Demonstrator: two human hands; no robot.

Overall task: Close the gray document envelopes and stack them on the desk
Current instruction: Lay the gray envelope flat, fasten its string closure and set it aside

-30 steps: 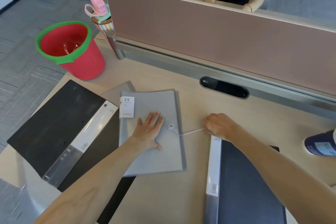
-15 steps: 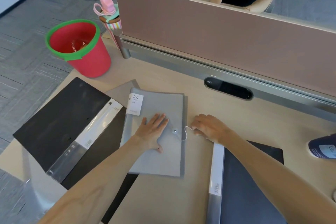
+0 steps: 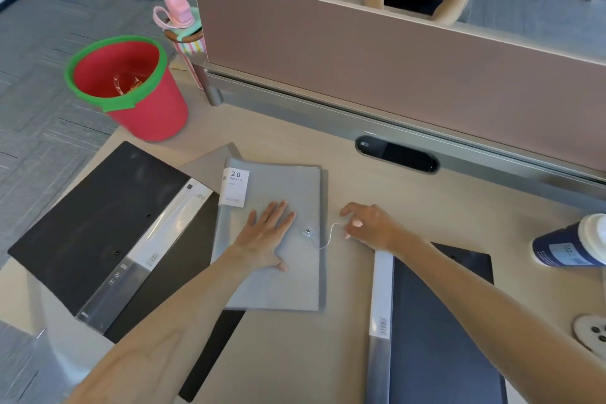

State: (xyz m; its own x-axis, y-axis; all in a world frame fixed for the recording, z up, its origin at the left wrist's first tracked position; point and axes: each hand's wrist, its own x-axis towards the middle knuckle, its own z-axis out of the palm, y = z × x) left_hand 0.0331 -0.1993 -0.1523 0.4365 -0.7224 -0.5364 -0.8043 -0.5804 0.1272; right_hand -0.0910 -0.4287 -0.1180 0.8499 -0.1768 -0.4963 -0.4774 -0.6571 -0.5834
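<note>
On the light wood desk (image 3: pixel 328 354), centre of view, lies the gray envelope (image 3: pixel 282 279), flat, long side running near to far. Left hand (image 3: pixel 267 234) rests palm down on it, fingers spread and flat, gripping nothing, just pressing the cover. Round metal button (image 3: pixel 307 232) sits just right of the fingertips, near the envelope's right edge. A thin white string (image 3: pixel 329 237) loops out from that edge to the right hand (image 3: pixel 369 228), whose thumb and forefinger are pinched together on the string's end; the other fingers are loosely curled above the desk.

White label (image 3: pixel 235 187) reading "20 pockets" at the envelope's far left corner. A second gray sheet (image 3: pixel 210 164) pokes out from beneath, far left.

Left: open black folder (image 3: pixel 98 216) with clear spine strip, partly under the envelope. Right, near: dark folder (image 3: pixel 439 321), right forearm crossing its far corner. Far left: red bucket (image 3: pixel 151 108) with green rim. Right edge: dark blue cup (image 3: pixel 570 244) lying on its side. Pink divider panel (image 3: pixel 393 59) runs along the far edge.
</note>
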